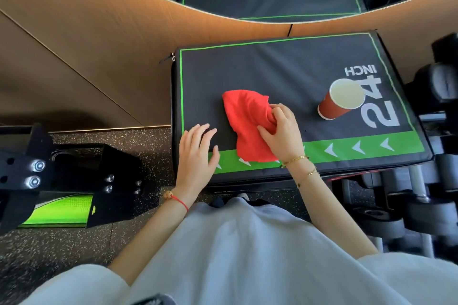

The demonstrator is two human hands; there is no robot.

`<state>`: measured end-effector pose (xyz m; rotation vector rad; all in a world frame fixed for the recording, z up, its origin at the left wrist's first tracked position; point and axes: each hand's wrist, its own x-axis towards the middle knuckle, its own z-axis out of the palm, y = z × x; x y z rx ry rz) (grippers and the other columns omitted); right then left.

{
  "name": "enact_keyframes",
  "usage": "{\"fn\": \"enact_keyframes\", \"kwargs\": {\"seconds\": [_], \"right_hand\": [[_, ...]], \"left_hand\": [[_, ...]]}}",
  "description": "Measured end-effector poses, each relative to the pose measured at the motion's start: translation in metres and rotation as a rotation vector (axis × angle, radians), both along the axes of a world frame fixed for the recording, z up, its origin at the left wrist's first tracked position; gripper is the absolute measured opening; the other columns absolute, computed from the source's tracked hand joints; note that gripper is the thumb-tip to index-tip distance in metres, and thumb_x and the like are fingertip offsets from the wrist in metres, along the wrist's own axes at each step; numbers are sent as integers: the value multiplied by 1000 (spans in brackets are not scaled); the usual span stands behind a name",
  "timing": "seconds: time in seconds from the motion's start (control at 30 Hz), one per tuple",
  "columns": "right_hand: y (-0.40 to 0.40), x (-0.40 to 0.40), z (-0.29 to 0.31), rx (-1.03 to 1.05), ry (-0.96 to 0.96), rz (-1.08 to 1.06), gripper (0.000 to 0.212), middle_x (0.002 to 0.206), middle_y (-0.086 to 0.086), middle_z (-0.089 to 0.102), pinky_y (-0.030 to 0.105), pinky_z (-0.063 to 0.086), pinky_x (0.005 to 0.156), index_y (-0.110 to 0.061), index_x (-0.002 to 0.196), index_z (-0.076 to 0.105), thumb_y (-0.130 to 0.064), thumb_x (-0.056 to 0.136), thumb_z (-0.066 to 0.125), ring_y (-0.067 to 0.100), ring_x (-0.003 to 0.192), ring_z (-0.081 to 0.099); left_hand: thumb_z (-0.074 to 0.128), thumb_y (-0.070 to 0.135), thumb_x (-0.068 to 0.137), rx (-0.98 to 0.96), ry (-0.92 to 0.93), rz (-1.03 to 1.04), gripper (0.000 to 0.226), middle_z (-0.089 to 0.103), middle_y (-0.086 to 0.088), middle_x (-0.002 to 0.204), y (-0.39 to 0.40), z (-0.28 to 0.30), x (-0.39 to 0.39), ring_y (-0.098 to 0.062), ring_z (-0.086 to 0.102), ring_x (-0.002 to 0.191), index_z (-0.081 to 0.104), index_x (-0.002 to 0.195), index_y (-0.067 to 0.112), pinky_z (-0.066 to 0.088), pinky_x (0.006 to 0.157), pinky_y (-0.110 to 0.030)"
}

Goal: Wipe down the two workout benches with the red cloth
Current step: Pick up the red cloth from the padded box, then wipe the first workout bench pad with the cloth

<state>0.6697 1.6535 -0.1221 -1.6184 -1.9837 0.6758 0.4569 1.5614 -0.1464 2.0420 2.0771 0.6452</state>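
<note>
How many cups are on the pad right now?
1. A red cup stands on the pad's right side over the "24", apart from the cloth. The mirror only reflects it.

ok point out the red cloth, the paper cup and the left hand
red cloth [247, 121]: head view, middle of the bunched fabric
paper cup [330, 108]: head view, red side wall
left hand [195, 153]: head view, back of the hand

Head camera looks steeply down, close, perhaps slightly forward, at the padded box [285, 69].

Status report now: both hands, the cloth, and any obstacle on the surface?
Right hand grips red cloth on black padded box. Left hand flat, open, beside it. Red paper cup stands on box, in wiping path.
</note>
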Motion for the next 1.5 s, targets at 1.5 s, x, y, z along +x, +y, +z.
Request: {"fn": "enact_keyframes", "kwargs": {"seconds": [1.5], "right_hand": [[-383, -129, 40, 63, 648, -1479, 22, 80, -3, 60, 25, 45, 72, -13, 86, 55, 1, 77, 71, 10, 75, 55]], "left_hand": [[57, 17, 93, -132, -154, -1390, 26, 64, 0, 120, -77, 50, -23, -19, 56, 117, 64, 118, 15, 43, 104, -39]]}}
